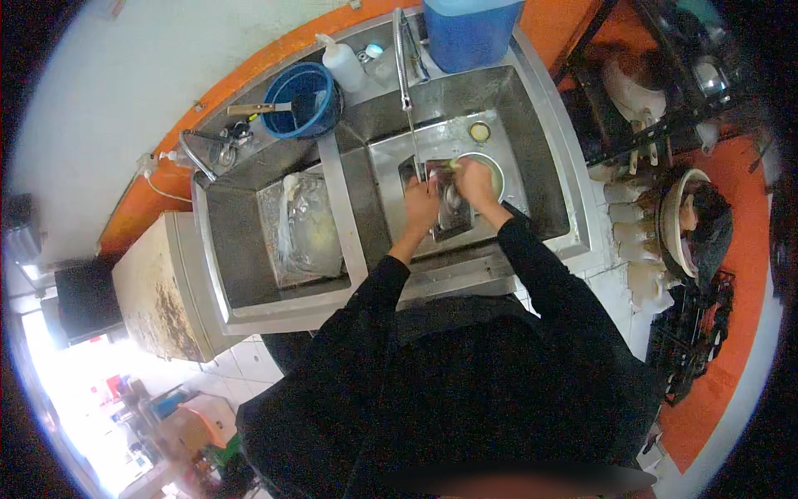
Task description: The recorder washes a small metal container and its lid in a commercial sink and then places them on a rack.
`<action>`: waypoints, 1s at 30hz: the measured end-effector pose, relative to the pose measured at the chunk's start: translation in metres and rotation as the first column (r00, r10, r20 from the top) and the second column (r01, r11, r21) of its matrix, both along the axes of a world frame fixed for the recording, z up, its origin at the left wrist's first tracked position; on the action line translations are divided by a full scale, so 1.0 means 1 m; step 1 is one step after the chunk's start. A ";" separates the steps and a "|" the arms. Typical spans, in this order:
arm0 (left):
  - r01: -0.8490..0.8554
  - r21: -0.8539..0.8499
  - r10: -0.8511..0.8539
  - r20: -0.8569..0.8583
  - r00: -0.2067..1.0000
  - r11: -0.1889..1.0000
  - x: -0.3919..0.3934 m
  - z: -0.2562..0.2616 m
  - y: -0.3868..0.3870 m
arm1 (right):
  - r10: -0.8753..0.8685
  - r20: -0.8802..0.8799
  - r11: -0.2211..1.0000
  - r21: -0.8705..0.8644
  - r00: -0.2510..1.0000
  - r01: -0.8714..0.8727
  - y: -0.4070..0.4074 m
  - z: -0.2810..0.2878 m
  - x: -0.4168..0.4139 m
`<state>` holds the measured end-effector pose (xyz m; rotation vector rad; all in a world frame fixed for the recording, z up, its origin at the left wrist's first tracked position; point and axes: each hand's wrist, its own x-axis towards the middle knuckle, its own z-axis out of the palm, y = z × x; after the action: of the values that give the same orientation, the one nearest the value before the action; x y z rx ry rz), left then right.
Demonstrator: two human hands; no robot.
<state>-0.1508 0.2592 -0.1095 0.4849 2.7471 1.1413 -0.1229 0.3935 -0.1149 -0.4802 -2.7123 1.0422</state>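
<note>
Both hands are low in the right basin of a stainless steel double sink (542, 150). My left hand (422, 203) grips the left side of a dark, shiny rectangular item (454, 215), perhaps a metal pan. Over its upper right part is my right hand (475, 182), its fingers bent round something small and greenish that I cannot make out. A thin stream of water falls from the spring-neck faucet (402, 62) beside my left hand. Partly behind my right hand lies a round bowl (499, 178) with a pale rim.
Wet clear plastic (312, 227) lies in the left basin. Along the back ledge stand a blue bucket (330, 118) with a wooden-handled tool, a white bottle (343, 65) and a large blue container (471, 37). Right of the sink are plastic jugs (648, 284) and a wide pale basin (670, 218).
</note>
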 end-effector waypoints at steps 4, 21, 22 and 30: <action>-0.025 0.127 0.026 -0.008 1.000 0.992 -0.003 0.005 -0.002 | 0.039 -0.061 0.999 0.006 0.997 -0.039 -0.033 -0.003 0.031; -0.216 0.213 0.229 -0.040 0.973 0.953 -0.023 -0.006 -0.021 | 0.013 -0.103 0.983 -0.179 0.995 -0.031 -0.023 -0.006 0.065; -0.212 0.222 0.225 -0.031 0.974 0.952 -0.022 -0.005 -0.022 | -0.090 -0.155 0.984 -0.164 0.984 0.065 -0.019 -0.005 0.062; -0.063 0.089 0.069 -0.066 0.995 0.994 -0.013 -0.011 -0.028 | -0.042 -0.150 0.995 -0.101 0.988 0.027 -0.021 -0.009 0.027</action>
<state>-0.1635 0.2316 -0.1208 0.4545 2.8010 1.2875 -0.0958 0.3723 -0.1235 -0.4426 -2.5202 1.1579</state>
